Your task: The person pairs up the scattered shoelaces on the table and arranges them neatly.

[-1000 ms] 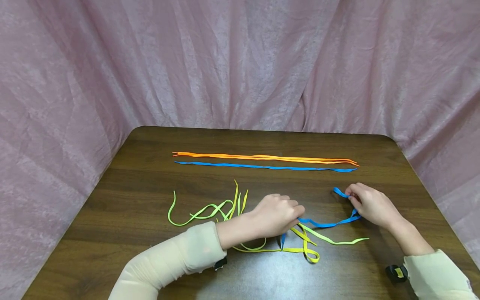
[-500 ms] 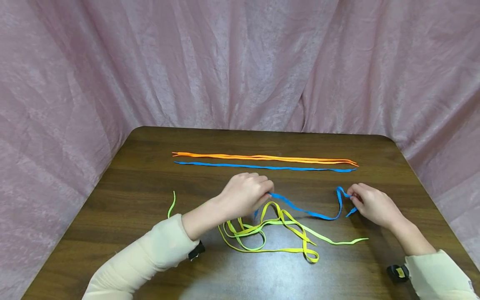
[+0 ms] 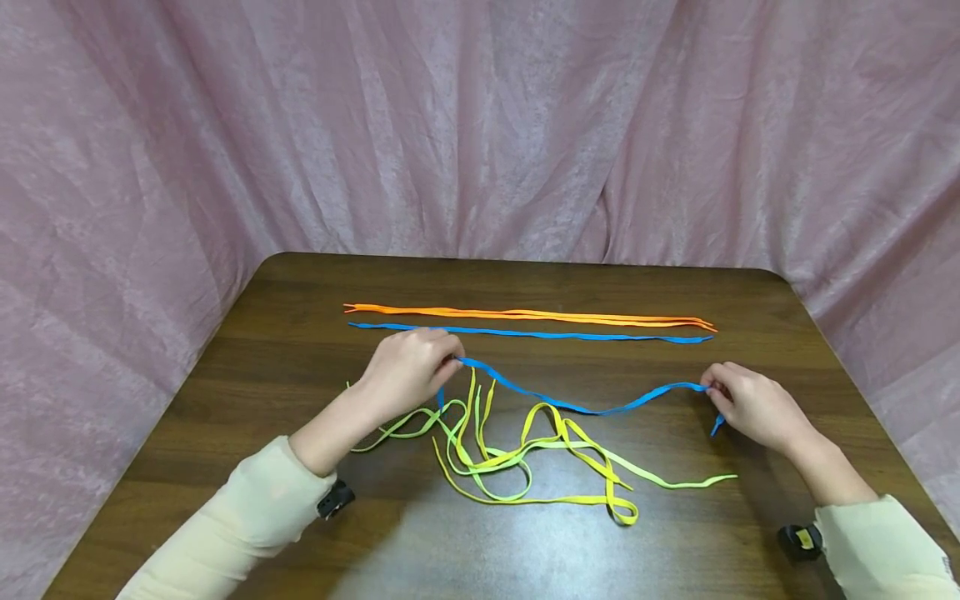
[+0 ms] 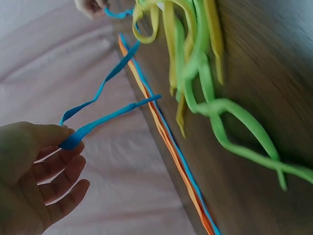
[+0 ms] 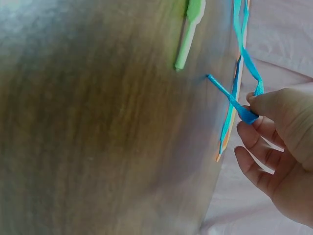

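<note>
A blue shoelace spans between the two hands, sagging in the middle over the table. My left hand pinches it near one end, and a short tail hangs below the fingers. In the left wrist view thumb and index fingertip grip the lace, the other fingers loosely bent. My right hand pinches the other end; its tip dangles free in the right wrist view. Beneath the lace lies a loose tangle of yellow shoelaces and green shoelaces.
Farther back, a second blue shoelace lies straight across the table. Just behind it runs a pair of orange shoelaces, side by side. A pink curtain hangs beyond the brown wooden table.
My left hand has drawn its end of the blue shoelace left and away from me, off the tangle. The lace has straightened out; the right hand has barely moved.
</note>
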`<state>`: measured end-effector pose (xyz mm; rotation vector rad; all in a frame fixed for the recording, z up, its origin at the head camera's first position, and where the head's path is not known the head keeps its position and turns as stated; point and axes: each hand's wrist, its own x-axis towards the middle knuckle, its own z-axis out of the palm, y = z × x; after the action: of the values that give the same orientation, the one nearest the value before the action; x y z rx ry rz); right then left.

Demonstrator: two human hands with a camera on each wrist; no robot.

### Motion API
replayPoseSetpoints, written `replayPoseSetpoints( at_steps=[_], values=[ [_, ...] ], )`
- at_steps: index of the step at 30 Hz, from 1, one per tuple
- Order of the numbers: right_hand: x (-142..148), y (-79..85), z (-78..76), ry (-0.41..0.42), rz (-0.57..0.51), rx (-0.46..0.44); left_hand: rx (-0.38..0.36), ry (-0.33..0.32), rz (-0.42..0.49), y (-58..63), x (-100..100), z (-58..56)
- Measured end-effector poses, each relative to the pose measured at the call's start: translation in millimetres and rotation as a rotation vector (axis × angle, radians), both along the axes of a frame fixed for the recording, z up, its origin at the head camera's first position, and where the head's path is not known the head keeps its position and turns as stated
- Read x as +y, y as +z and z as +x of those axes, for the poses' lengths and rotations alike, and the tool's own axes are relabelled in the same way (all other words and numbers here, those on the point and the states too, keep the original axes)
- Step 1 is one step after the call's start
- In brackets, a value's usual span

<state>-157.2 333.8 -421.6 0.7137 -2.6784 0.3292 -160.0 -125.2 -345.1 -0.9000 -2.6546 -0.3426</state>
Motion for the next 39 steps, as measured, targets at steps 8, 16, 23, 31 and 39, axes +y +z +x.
replayPoseSetpoints(
  at_steps=[8,16,23,31,39],
  values=[
    [6.1,5.5,-5.8,-0.013,0.016,-0.025,-0.077,0.151,0.01,-6.9,-40.6,-10.4],
    [6.8,7.7,-8.2,-0.014,0.011,-0.016,-0.12,0.216,0.031,-20.2,-74.5,-22.0],
    [4.8,7.2,-7.8,0.0,0.007,-0.01,-0.142,0.292,0.036,-35.1,-101.1,-29.6],
    [4.8,10.3,-11.2,0.007,0.001,0.017,-0.17,0.348,0.045,-45.6,-124.2,-34.6],
    [6.1,11.3,-13.9,0.006,-0.003,0.018,-0.25,0.421,0.032,-49.7,-144.7,-37.5]
  ],
)
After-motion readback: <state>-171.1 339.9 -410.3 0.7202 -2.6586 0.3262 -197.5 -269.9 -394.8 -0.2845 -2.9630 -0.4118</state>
